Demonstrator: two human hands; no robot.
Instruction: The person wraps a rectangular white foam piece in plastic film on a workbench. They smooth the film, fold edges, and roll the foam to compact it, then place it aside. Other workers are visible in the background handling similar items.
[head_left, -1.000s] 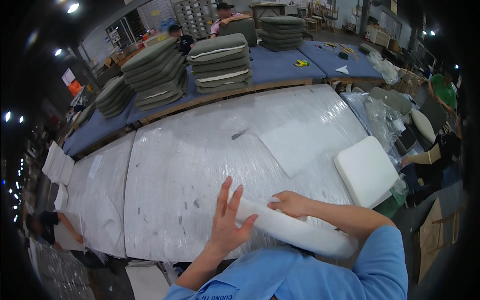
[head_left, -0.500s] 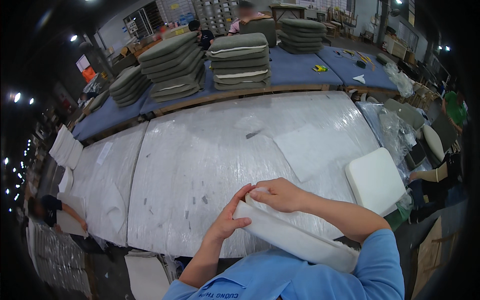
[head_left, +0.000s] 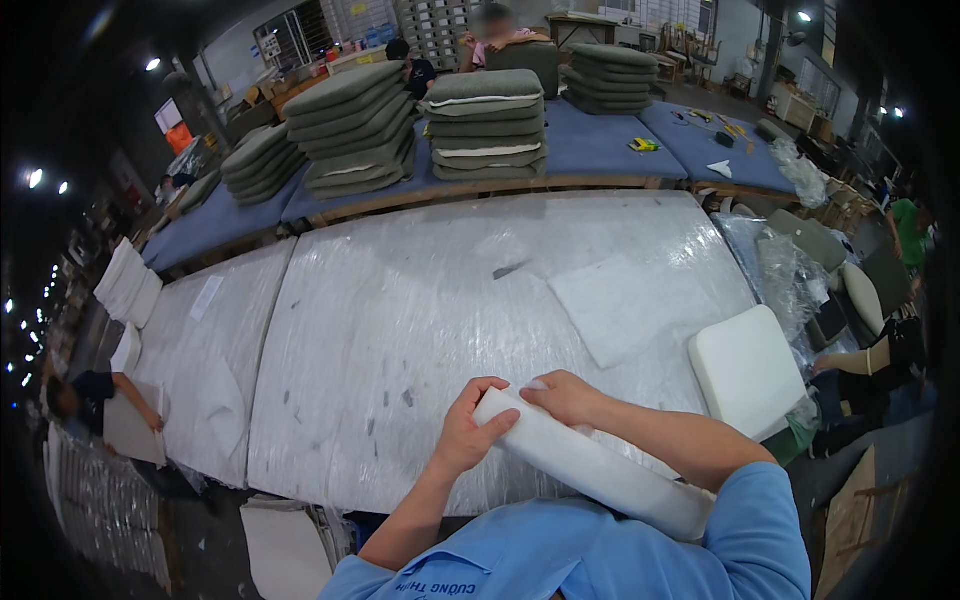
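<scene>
The left hand (head_left: pixel 470 432) has closed in, fingers of both hands now clamped round the white foam roll (head_left: pixel 590 462), right hand (head_left: pixel 565 395) on top.

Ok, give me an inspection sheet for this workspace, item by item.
Surface: large worktable covered in wrinkled clear plastic, with a few dark specks.
Job's things: white roll of wadding, held above the near edge of the table.
Clutter: flat white wadding sheet on the table; white foam cushion at its right edge.
Grippers: left hand and right hand both grip the roll's end.
Cables: nothing seen.
Surroundings: stacks of grey cushions on blue-topped tables behind; other people working at the edges; crumpled plastic wrap to the right.
</scene>
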